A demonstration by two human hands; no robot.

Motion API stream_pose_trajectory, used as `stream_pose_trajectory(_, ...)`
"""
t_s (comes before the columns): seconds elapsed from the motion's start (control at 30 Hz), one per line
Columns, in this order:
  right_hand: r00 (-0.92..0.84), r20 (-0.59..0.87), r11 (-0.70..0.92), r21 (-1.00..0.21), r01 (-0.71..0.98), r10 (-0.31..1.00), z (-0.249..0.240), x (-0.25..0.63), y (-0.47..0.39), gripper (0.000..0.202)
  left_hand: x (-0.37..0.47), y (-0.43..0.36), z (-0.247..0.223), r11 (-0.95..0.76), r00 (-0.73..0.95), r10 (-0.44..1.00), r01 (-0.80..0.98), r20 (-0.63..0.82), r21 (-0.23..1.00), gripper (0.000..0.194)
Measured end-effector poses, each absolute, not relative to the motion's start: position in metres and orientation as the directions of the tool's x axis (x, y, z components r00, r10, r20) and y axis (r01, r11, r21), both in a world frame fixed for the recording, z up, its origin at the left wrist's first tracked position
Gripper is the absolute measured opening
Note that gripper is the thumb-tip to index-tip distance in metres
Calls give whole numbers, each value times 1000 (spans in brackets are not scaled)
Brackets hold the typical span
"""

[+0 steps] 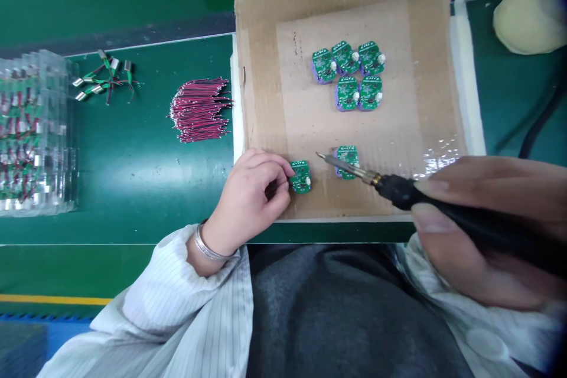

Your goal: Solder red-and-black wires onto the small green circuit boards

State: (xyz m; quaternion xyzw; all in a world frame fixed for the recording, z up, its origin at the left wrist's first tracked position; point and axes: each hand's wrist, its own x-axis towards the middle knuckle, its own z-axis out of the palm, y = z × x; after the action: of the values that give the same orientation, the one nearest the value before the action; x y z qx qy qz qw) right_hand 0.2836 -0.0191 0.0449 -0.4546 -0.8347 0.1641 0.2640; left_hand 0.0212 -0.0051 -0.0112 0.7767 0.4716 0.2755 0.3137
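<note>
My left hand [254, 192] rests at the cardboard's left front edge, its fingers closed on the left side of a small green circuit board [301, 177]. A white connector sits on that board's right side. In my right hand [482, 224] is a black-handled soldering iron [398, 190], its tip pointing left. The tip hovers between the held board and a second circuit board [348, 160], which the iron's shaft partly covers. Farther back, several more circuit boards [346, 93] lie grouped in two rows, with purple showing beneath them.
Boards and iron are over a cardboard sheet [261, 71]. Left of it lies a bundle of short red-and-black wires [201, 111]. Small metal parts with wires [106, 77] lie farther left, beside stacked clear trays [35, 136]. A pale rounded object [529, 15] and dark cable [543, 118] are at right.
</note>
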Motion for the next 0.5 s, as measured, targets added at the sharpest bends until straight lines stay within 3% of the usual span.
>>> stream_pose_trajectory(0.07, -406, 330, 522, -466, 715, 852, 36, 273, -13, 20, 21, -5, -12, -364, 407, 903, 555, 138, 748, 17)
stream_pose_trajectory(0.13, -377, 334, 502, -513, 696, 864, 21, 261, -7, 26, 21, -4, -14, -374, 409, 900, 553, 148, 745, 16)
stream_pose_trajectory(0.23, -550, 343, 642, -517, 566, 762, 1, 246, 0, 27, 23, -6, -13, -394, 409, 898, 578, 165, 714, 13)
stream_pose_trajectory(0.33, -716, 248, 724, -483, 493, 653, -11, 238, 4, 27, 24, -11, -6, -413, 402, 897, 619, 183, 668, 9)
stream_pose_trajectory(0.4, -764, 239, 773, -417, 477, 600, -16, 236, 5, 30, 18, -16, 0, -401, 370, 909, 652, 191, 644, 6)
stream_pose_trajectory(0.5, -744, 351, 819, -320, 476, 569, -23, 235, 6, 31, -10, -14, 7, -348, 261, 937, 740, 231, 575, 11)
